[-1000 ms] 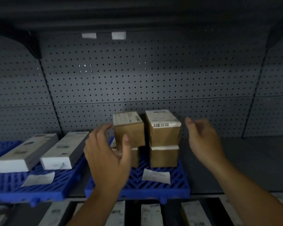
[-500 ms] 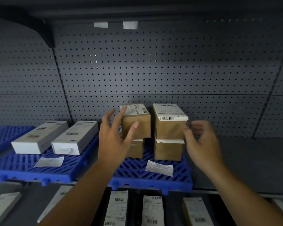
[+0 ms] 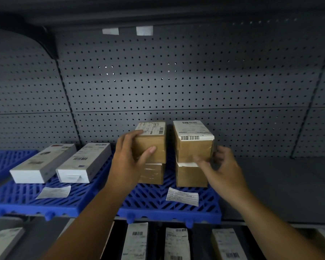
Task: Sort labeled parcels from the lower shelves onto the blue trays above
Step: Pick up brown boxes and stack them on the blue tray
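Note:
Two stacks of two brown labeled parcels stand on the middle blue tray. My left hand grips the upper left parcel, thumb on its front face and fingers at its left top edge; it sits on the lower left parcel. My right hand holds the upper right parcel, thumb across its lower front and fingers curled at its right side, slightly blurred. Beneath it is the lower right parcel. More labeled parcels lie on the shelf below.
On the left blue tray lie two long white boxes and a paper slip. Another slip lies in front of the brown stacks. Bare grey shelf extends right; a perforated back wall stands behind.
Both hands have moved forward onto the top parcels: the left from hovering to gripping the upper left one, the right from beside the stack to holding the upper right one.

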Tool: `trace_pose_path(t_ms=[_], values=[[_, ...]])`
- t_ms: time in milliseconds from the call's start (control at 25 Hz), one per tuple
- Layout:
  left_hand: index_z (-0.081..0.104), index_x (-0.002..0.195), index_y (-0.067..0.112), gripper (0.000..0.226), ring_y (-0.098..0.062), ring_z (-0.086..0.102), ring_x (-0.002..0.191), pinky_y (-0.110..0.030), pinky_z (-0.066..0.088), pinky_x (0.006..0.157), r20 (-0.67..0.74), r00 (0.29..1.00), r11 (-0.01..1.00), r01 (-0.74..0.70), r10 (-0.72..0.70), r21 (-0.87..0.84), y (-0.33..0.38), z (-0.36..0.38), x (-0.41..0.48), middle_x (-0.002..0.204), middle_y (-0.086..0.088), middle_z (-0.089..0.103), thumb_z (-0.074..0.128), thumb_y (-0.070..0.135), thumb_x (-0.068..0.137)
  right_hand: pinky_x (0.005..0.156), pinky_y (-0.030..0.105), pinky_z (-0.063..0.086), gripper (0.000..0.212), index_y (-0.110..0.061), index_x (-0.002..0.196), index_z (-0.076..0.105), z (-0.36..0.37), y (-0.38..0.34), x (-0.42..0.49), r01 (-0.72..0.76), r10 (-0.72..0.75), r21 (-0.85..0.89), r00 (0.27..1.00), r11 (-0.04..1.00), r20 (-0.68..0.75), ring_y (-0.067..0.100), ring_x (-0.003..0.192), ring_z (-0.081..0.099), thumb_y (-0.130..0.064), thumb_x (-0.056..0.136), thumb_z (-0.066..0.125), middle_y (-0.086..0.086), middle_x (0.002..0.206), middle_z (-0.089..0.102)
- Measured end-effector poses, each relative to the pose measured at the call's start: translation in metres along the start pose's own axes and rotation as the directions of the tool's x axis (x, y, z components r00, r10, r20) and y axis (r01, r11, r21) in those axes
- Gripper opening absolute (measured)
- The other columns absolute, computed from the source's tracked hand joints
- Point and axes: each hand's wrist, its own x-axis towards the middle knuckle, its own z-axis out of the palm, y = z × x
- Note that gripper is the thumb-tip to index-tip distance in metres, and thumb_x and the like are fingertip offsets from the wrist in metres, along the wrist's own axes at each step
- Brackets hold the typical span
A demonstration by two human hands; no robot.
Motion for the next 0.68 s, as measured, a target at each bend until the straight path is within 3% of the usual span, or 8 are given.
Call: trace_pose_path(t_ms=[80,160,240,360,520,680], values=[[0.048,0.135,0.048,0.052,0.016,0.044,0.117,-0.022,0.052,0.089,0.018,1.0,1.0,0.001,-0.001,-0.021,-0.004,-0.005,0.002,0.132,0.019,0.043,0.068,0.055,0.087,0.085,0.024,0.047,0.095,-0.027,0.146,0.038,0.006,0.004,-0.001,-0.004,0.004,-0.003,0.999,1.0,0.05,0.003,0.112,0.057,-0.063,0.07,0.082,-0.02,0.123,0.054],[0.047,0.134,0.049,0.05,0.019,0.043,0.117,-0.023,0.05,0.091,0.024,1.0,1.0,-0.005,0.006,-0.025,-0.006,-0.008,0.003,0.129,0.023,0.044,0.068,0.053,0.089,0.08,0.02,0.047,0.09,-0.027,0.142,0.041,0.009,0.007,-0.001,0.007,-0.007,-0.008,0.998,1.0,0.06,-0.001,0.108,0.058,-0.056,0.069,0.086,-0.024,0.117,0.055],[0.047,0.135,0.048,0.048,0.022,0.043,0.115,-0.012,0.048,0.087,0.025,0.999,0.999,-0.024,0.025,-0.023,-0.006,-0.009,0.002,0.131,0.019,0.045,0.067,0.049,0.091,0.075,0.018,0.045,0.082,-0.028,0.138,0.043,0.011,0.008,-0.001,0.013,-0.013,-0.009,0.998,1.0,0.061,-0.006,0.101,0.056,-0.05,0.072,0.087,-0.025,0.114,0.056],[0.046,0.136,0.048,0.05,0.024,0.044,0.114,0.002,0.043,0.081,0.019,0.999,0.998,-0.041,0.043,-0.057,-0.005,-0.011,0.0,0.133,0.014,0.046,0.07,0.044,0.092,0.073,0.017,0.044,0.072,-0.028,0.132,0.046,0.012,0.009,-0.001,0.01,-0.01,-0.011,0.999,1.0,0.044,0.004,0.103,0.058,-0.045,0.076,0.086,-0.015,0.117,0.058],[0.03,0.151,0.051,0.088,0.017,0.04,0.129,-0.012,0.045,0.099,0.078,0.997,0.992,-0.008,0.018,-0.126,-0.013,-0.011,-0.003,0.138,0.043,0.034,0.079,0.058,0.078,0.071,0.014,0.042,0.069,-0.026,0.131,0.048,0.013,0.01,-0.001,0.018,-0.017,-0.033,0.999,0.999,0.027,0.002,0.1,0.057,-0.044,0.076,0.086,-0.015,0.115,0.058],[0.014,0.155,0.056,0.119,0.017,0.05,0.125,-0.011,0.05,0.093,0.211,0.973,0.96,0.146,-0.096,-0.239,-0.024,-0.012,-0.005,0.131,0.054,0.041,0.09,0.057,0.064,0.077,0.021,0.048,0.069,-0.023,0.134,0.05,0.012,0.014,-0.001,0.024,-0.023,-0.029,0.999,0.999,0.036,0.008,0.107,0.061,-0.042,0.079,0.085,-0.013,0.118,0.06]])
